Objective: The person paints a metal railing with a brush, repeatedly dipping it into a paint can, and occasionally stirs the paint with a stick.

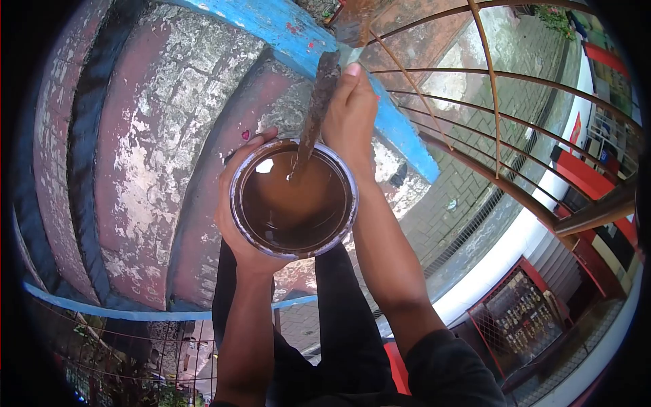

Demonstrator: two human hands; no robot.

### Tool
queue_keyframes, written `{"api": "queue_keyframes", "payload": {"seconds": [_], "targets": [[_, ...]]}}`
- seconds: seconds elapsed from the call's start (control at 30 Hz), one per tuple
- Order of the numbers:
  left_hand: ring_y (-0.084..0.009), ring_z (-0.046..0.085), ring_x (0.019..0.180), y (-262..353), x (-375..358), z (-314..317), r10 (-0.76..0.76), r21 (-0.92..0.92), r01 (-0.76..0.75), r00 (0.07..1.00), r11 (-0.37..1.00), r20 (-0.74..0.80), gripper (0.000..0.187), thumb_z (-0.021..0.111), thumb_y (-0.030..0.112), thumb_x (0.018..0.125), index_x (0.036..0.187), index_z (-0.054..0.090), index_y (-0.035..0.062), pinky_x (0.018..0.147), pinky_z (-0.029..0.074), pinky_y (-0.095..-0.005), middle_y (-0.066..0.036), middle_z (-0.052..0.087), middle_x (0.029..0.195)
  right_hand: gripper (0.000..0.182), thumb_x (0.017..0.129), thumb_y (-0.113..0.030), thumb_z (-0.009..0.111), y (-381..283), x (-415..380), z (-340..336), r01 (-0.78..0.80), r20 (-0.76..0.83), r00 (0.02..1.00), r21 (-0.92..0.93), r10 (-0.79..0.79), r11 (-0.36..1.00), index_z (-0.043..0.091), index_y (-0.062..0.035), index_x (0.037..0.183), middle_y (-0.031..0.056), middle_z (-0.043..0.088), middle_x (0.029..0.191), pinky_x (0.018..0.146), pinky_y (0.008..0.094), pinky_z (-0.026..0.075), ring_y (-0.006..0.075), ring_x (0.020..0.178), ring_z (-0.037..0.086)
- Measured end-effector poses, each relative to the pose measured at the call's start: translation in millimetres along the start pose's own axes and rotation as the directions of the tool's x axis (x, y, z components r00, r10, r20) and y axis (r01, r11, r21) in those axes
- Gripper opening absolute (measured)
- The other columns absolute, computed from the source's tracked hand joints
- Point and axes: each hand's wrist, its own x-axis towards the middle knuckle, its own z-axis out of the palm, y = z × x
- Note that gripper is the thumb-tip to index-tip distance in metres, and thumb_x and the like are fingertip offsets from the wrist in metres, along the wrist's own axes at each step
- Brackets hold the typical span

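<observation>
Beneath its rim, my left hand (237, 203) is wrapped around a round paint can (348, 227). Glossy brown paint (291, 203) lies in the can, and pale smears mark its rim. My right hand (349, 112) is closed at the far side of the can, thumb stretched up along what looks like a paintbrush (315, 112). Dark brown caked paint covers the brush, which appears edge-on and narrows toward a tip over or in the paint. Just beyond my right thumb is something pale and partly hidden; I cannot make out its shape.
Thin rusty railing bars (495, 88) fan out to the right. A worn blue-painted edge (407, 139) runs diagonally behind my right hand. Curved steps with peeling paint (146, 156) descend on the left. Beyond the railing are paving (468, 210) and a red-framed mesh display (522, 315).
</observation>
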Motion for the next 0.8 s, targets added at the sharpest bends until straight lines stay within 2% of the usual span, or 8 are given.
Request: {"api": "queue_keyframes", "payload": {"seconds": [0.1, 0.33, 0.37, 0.4, 0.53, 0.6, 0.67, 0.8], "targets": [[-0.0355, 0.064, 0.138, -2.2, -3.6, -3.1, -0.024, 0.027, 0.024, 1.0, 0.999, -0.008, 0.106, 0.104, 0.036, 0.065, 0.149, 0.054, -0.0045, 0.12, 0.047, -0.0485, -0.025, 0.066, 0.143, 0.052, 0.121, -0.037, 0.037, 3.1, 5.6, 3.7, 0.142, -0.043, 0.988, -0.084, -0.146, 0.986, 0.059, 0.0019, 0.095, 0.0132, 0.06, 0.066, 0.067, 0.0479, 0.048, 0.0293, 0.064, 0.064], [-0.034, 0.064, 0.138, 1.6, 1.7, -6.7, -0.049, -0.123, 0.047, 0.999, 0.991, -0.017, 0.108, 0.105, 0.036, 0.064, 0.149, 0.054, -0.0039, 0.121, 0.047, -0.048, -0.025, 0.066, 0.144, 0.056, 0.121, -0.045, 0.034, 50.7, 26.5, -73.5, -0.077, -0.092, 0.993, 0.028, 0.079, 0.997, 0.058, -0.0005, 0.095, 0.0056, 0.056, 0.065, 0.048, 0.0353, 0.043, 0.0142, 0.051, 0.052], [-0.0337, 0.064, 0.138, -1.6, 5.0, -10.1, 0.042, -0.041, -0.042, 0.999, 0.998, 0.01, 0.108, 0.105, 0.037, 0.063, 0.149, 0.054, -0.0039, 0.121, 0.047, -0.0478, -0.025, 0.066, 0.144, 0.056, 0.121, -0.046, 0.033, 58.5, 21.5, -79.1, -0.088, -0.098, 0.991, 0.027, 0.09, 0.996, 0.056, -0.0015, 0.096, 0.0032, 0.053, 0.065, 0.045, 0.0325, 0.04, 0.0113, 0.049, 0.049], [-0.0335, 0.064, 0.138, -3.4, 5.1, -11.6, 0.086, 0.001, -0.086, 0.996, 0.996, 0.022, 0.108, 0.105, 0.037, 0.063, 0.149, 0.054, -0.0039, 0.121, 0.046, -0.0477, -0.025, 0.066, 0.144, 0.053, 0.122, -0.046, 0.032, 66.7, 18.8, -85.1, -0.167, -0.111, 0.976, 0.164, 0.186, 0.972, 0.053, -0.0036, 0.097, -0.0005, 0.046, 0.064, 0.044, 0.0308, 0.04, 0.0096, 0.049, 0.044], [-0.0337, 0.064, 0.138, -6.1, 8.1, -12.4, 0.141, -0.054, -0.14, 0.99, 0.989, 0.022, 0.109, 0.105, 0.037, 0.063, 0.15, 0.054, -0.0039, 0.121, 0.046, -0.0476, -0.025, 0.066, 0.146, 0.049, 0.122, -0.045, 0.031, 74.5, 19.6, -96.1, -0.197, -0.142, 0.965, 0.166, 0.221, 0.966, 0.051, -0.0066, 0.097, -0.0022, 0.042, 0.064, 0.043, 0.0288, 0.039, 0.0073, 0.051, 0.039], [-0.034, 0.064, 0.138, -3.5, 4.6, -11.6, 0.057, -0.057, -0.058, 0.998, 0.997, -0.018, 0.11, 0.106, 0.038, 0.062, 0.15, 0.054, -0.0038, 0.121, 0.046, -0.0479, -0.025, 0.066, 0.146, 0.046, 0.122, -0.045, 0.032, 67.7, 17.8, -87.4, -0.166, -0.094, 0.978, 0.201, 0.188, 0.965, 0.052, -0.01, 0.1, -0.0048, 0.039, 0.07, 0.049, 0.0268, 0.032, 0.0063, 0.057, 0.034], [-0.0343, 0.064, 0.138, -3.0, 2.6, -11.5, 0.021, -0.059, -0.023, 0.999, 0.998, -0.03, 0.11, 0.106, 0.038, 0.062, 0.15, 0.054, -0.0038, 0.121, 0.046, -0.0483, -0.025, 0.065, 0.146, 0.046, 0.122, -0.044, 0.031, 54.2, 24.4, -74.0, -0.145, -0.078, 0.983, 0.217, 0.165, 0.965, 0.052, -0.0097, 0.1, -0.0047, 0.039, 0.069, 0.049, 0.0266, 0.034, 0.0067, 0.057, 0.034], [-0.0349, 0.063, 0.139, -4.3, 1.5, -7.9, -0.046, -0.077, 0.043, 0.998, 0.996, -0.033, 0.111, 0.106, 0.038, 0.062, 0.151, 0.053, -0.0039, 0.121, 0.046, -0.0486, -0.025, 0.065, 0.146, 0.05, 0.122, -0.039, 0.033, 29.6, 22.1, -33.3, -0.083, -0.093, 0.991, 0.161, 0.099, 0.983, 0.056, -0.0011, 0.099, 0.005, 0.052, 0.065, 0.043, 0.0333, 0.043, 0.0152, 0.049, 0.053]]}}
